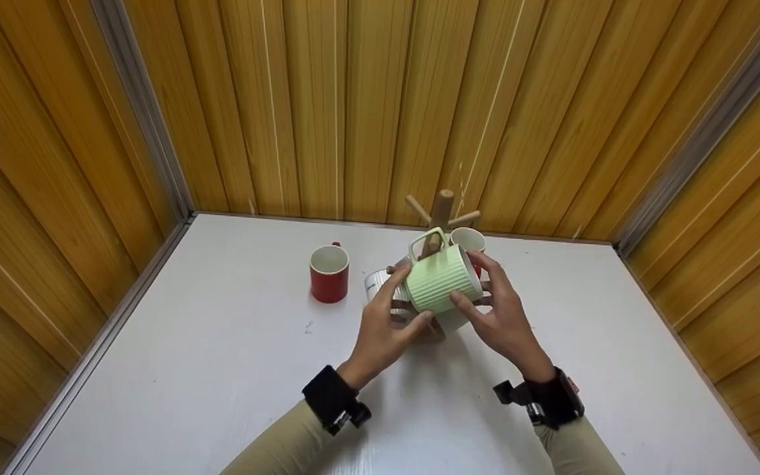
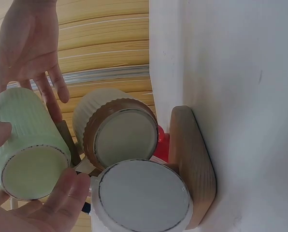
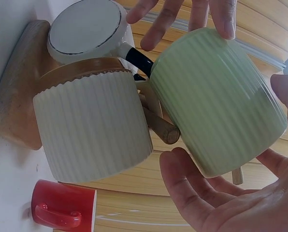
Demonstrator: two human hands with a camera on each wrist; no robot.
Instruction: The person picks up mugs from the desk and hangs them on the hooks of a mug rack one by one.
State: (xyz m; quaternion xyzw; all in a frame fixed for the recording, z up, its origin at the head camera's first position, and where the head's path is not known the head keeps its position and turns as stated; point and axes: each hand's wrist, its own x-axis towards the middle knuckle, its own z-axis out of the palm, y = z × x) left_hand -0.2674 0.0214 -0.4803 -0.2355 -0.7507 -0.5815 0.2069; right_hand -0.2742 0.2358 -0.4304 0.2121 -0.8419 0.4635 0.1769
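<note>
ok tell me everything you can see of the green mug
The green mug looks like glossy ceramic, pale and ribbed, with a dark-speckled base edge. Tilted, handle up, mouth rightward in the head view, it is held between the left hand and right hand before the wooden stand, contact unclear.

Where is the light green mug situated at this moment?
In the head view, the light green mug is just right of centre, between the left hand and the right hand, in front of the wooden mug rack.
</note>
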